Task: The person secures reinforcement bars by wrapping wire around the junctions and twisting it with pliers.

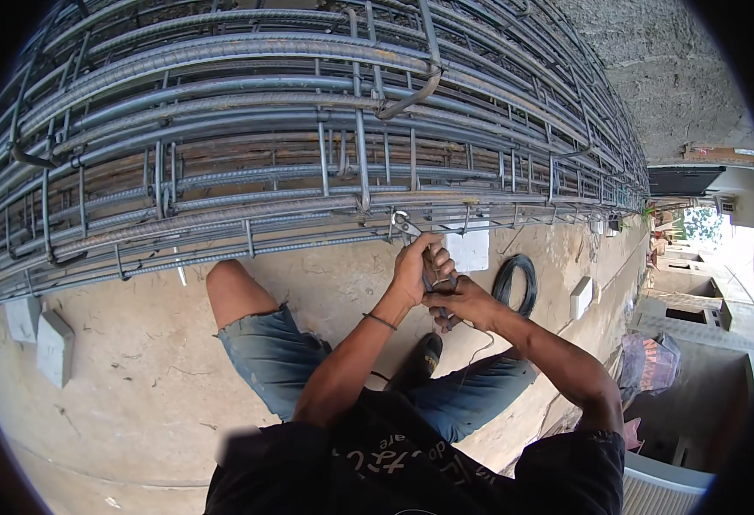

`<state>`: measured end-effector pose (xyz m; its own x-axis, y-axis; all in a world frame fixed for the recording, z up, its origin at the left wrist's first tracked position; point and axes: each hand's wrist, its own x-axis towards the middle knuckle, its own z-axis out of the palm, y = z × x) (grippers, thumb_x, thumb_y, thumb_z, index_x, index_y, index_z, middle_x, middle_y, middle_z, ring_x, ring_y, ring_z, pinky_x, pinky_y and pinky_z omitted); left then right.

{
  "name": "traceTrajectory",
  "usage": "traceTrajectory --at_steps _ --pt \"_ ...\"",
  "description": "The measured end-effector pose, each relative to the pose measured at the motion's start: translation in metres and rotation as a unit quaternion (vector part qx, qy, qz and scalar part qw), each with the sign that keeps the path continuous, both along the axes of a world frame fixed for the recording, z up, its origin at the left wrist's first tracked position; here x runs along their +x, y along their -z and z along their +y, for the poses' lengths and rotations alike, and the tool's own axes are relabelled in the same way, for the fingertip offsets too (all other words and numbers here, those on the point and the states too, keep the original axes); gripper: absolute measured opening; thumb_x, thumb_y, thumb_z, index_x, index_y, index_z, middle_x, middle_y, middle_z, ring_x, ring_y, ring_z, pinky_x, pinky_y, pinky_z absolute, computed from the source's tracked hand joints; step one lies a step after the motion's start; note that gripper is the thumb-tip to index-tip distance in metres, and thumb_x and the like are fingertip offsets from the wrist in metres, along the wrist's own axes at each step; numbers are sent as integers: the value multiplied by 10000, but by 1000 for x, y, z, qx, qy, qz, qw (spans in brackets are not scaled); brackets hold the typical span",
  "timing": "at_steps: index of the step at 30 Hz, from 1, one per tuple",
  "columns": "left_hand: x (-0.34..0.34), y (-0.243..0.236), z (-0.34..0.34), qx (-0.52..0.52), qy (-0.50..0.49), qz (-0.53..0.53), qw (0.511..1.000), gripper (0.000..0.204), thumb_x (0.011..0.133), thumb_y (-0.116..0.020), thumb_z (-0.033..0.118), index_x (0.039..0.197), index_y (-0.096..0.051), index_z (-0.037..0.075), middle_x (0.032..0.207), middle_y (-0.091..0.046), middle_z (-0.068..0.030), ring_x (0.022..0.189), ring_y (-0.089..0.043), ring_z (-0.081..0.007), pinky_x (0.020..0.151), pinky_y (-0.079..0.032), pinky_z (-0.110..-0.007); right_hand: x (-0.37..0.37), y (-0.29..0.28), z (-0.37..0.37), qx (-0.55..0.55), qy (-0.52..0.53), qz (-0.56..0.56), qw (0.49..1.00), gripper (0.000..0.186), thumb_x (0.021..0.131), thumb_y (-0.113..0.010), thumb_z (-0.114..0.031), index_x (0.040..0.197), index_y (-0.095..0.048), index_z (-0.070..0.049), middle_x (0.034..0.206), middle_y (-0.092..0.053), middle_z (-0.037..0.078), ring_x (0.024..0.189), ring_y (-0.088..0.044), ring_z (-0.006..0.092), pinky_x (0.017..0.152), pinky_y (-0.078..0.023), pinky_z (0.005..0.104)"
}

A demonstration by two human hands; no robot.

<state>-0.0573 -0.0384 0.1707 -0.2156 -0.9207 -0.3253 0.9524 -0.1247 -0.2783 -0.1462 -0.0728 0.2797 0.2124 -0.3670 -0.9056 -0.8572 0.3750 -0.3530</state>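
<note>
My left hand [417, 268] is closed around the handles of a pair of metal pincers [405, 225]. Their silver head points up at the lowest bars of a rebar cage [222, 225]. Just below and to the right, my right hand [461, 302] is closed, its thumb side close against the left hand and the handle ends. A thin dark wire [490, 342] trails down from the right hand over my knee. What lies inside the right fingers is mostly hidden. A coil of dark wire [529, 287] rests on the floor beyond that hand.
Long ribbed bars with stirrups fill the upper view. Pale blocks stand on the concrete floor: a block [473, 249] behind my hands, another [581, 297] to the right, and a block [55, 350] at left. My shoe [420, 365] is below. A printed sack [649, 360] lies far right.
</note>
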Motion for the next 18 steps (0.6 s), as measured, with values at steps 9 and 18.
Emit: traceTrajectory --at_steps 9,18 --pt "-4 -54 -72 199 -214 89 952 244 861 -515 265 689 -408 129 630 -470 -24 589 -519 -192 650 -529 -395 8 -23 -27 -665 -571 246 413 404 819 -505 -129 1182 -465 42 1071 -526 200 1017 -536 358 898 -415 531" --pt "-4 -61 -73 280 -158 45 946 234 854 -545 319 765 -457 121 690 -540 -29 620 -557 -183 644 -499 -358 17 -27 -70 -497 -551 203 638 176 791 -537 -119 826 -625 29 776 -636 246 761 -647 366 707 -519 449"
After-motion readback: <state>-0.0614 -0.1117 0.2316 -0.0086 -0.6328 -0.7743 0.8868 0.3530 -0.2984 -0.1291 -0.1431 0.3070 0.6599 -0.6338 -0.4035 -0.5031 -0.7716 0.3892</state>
